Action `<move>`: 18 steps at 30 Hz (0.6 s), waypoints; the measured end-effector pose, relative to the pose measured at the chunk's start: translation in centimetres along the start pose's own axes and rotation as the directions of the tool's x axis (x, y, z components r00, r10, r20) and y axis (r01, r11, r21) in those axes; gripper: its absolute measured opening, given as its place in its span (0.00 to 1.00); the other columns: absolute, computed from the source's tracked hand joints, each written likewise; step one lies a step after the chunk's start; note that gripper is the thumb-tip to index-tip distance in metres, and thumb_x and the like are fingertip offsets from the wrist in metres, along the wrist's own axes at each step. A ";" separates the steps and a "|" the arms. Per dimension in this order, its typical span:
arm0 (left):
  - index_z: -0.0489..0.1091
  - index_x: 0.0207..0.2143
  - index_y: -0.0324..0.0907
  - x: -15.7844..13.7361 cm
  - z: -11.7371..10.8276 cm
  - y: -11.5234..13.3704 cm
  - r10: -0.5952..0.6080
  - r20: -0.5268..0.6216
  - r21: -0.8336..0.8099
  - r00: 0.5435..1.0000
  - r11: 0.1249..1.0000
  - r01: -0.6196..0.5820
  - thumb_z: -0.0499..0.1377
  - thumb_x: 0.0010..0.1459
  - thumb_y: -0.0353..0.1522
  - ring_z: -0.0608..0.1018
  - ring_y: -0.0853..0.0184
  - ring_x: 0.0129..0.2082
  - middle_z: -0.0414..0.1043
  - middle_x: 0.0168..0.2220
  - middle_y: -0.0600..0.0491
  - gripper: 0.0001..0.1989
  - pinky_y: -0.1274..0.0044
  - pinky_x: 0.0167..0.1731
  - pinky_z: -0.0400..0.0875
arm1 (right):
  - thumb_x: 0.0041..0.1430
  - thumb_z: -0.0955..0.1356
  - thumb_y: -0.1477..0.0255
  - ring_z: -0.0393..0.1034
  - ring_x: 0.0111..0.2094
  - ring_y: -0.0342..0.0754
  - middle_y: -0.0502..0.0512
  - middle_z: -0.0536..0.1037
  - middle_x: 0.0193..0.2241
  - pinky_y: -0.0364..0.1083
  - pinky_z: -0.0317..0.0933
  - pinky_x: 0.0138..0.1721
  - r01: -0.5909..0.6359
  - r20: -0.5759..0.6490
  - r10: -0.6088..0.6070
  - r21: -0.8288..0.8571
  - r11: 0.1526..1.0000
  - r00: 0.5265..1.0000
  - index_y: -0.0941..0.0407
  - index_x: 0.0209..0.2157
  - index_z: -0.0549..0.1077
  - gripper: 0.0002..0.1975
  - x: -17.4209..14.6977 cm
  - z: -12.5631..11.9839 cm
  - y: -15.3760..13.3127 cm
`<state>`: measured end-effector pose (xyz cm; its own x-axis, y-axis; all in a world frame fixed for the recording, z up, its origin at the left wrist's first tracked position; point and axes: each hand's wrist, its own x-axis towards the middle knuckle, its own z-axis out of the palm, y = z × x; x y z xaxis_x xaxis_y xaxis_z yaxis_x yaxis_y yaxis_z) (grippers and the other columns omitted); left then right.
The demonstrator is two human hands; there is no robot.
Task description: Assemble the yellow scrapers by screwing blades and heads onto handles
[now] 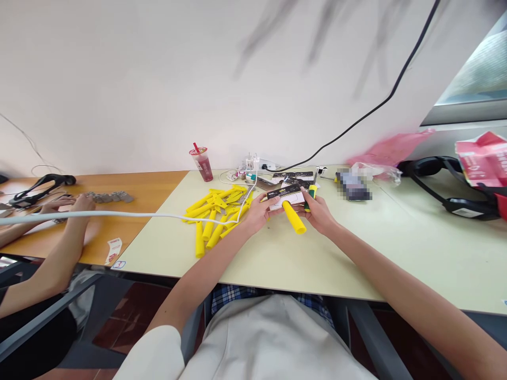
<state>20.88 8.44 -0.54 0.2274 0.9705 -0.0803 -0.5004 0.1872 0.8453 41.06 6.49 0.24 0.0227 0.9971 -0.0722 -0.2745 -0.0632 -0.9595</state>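
Note:
My left hand (pixel 258 212) pinches the left side of a black-and-white packaging card (pixel 291 197). A yellow tubular handle (pixel 294 217) sticks out from the card toward me; whatever it joins is hidden. My right hand (pixel 320 212) is closed around a screwdriver-like tool with a green and yellow handle (pixel 312 194), at the card's right edge. Left of my hands lies a pile of yellow-handled tools (pixel 216 224), their handles pointing various ways. More black printed cards (pixel 301 174) rest behind my hands.
A drink cup (pixel 203 164) with a red straw stands at the back, near a power strip (pixel 265 164). A white cable (pixel 158 214) crosses in front of the pile. To the right are a phone-like blurred object (pixel 354 186) and a black headset (pixel 455 203). A co-worker's hands (pixel 81 205) are at left.

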 end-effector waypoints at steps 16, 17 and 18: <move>0.68 0.64 0.51 -0.1 -0.3 2.6 0.656 -0.007 0.249 0.755 0.732 -0.634 0.80 0.54 0.43 0.80 0.57 0.61 0.75 0.59 0.46 0.40 0.61 0.65 0.76 | 0.37 0.90 0.56 0.85 0.50 0.66 0.57 0.87 0.42 0.63 0.78 0.54 0.003 0.306 0.003 -0.019 1.000 0.952 0.52 0.29 0.64 0.36 -1.9 1.2 -0.2; 0.68 0.65 0.51 -0.2 -0.3 2.9 0.688 0.008 0.262 0.725 0.699 -0.666 0.80 0.55 0.44 0.80 0.57 0.62 0.76 0.59 0.46 0.39 0.62 0.65 0.76 | 0.37 0.90 0.57 0.85 0.51 0.66 0.57 0.87 0.41 0.63 0.77 0.56 0.006 0.318 -0.003 -0.009 1.000 0.948 0.52 0.29 0.65 0.36 -1.8 1.2 -0.2; 0.67 0.65 0.51 -0.3 -0.3 3.2 0.715 0.024 0.277 0.699 0.667 -0.692 0.79 0.57 0.45 0.79 0.57 0.62 0.76 0.58 0.46 0.39 0.63 0.64 0.75 | 0.38 0.90 0.57 0.85 0.52 0.65 0.56 0.87 0.41 0.64 0.77 0.58 0.009 0.333 -0.008 -0.002 1.000 0.943 0.52 0.29 0.65 0.35 -1.8 1.1 -0.1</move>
<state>18.98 8.77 2.05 -0.1789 0.8086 0.5605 -0.2602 -0.5883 0.7656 39.95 4.73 0.81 -0.2969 0.9544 0.0307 -0.2724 -0.0538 -0.9607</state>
